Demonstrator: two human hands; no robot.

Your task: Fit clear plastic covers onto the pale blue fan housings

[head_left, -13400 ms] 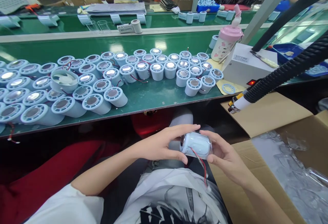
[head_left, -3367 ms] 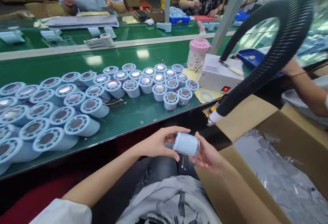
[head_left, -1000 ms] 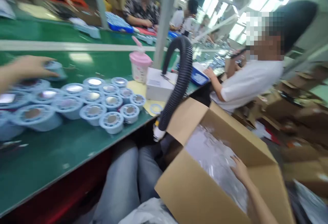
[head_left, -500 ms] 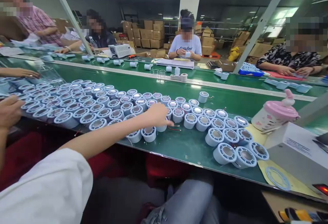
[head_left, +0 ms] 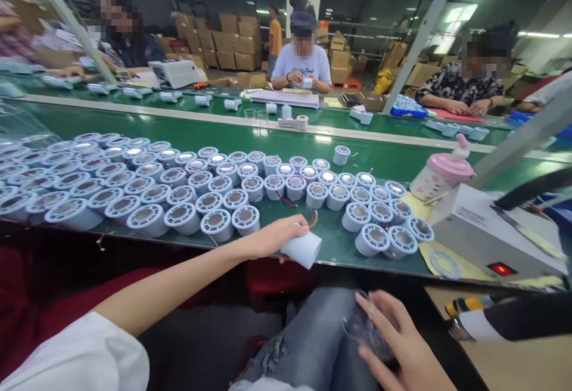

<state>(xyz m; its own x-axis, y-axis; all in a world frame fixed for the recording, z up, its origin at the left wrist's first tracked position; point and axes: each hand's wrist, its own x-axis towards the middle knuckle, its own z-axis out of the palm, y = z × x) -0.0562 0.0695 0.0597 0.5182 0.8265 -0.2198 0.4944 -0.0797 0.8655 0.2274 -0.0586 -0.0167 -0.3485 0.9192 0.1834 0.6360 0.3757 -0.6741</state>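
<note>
My left hand (head_left: pixel 281 233) grips a light blue round housing (head_left: pixel 305 250) just over the near edge of the green table. The housing is tilted on its side, and a reddish wire loops above it. Low on the right, my right hand (head_left: pixel 404 340) is curled around a clear plastic piece (head_left: pixel 364 326) above my lap; its exact shape is blurred. Rows of similar blue housings (head_left: pixel 179 215), with slotted rims and silvery round centres, cover the table to the left. A smaller group of blue housings (head_left: pixel 375 237) stands to the right of my left hand.
At the right stand a grey box (head_left: pixel 473 230) with a lit red switch and a pink-lidded cup (head_left: pixel 440 176). A blue ring (head_left: pixel 444 264) lies on yellow paper. Below is a black-handled tool (head_left: pixel 513 313). Across the belt (head_left: pixel 192 123), co-workers sit handling parts.
My left hand has lifted a blue housing from the row and brought it nearer, tipping it. My right hand has come into view with a clear piece. The view has swung right.
</note>
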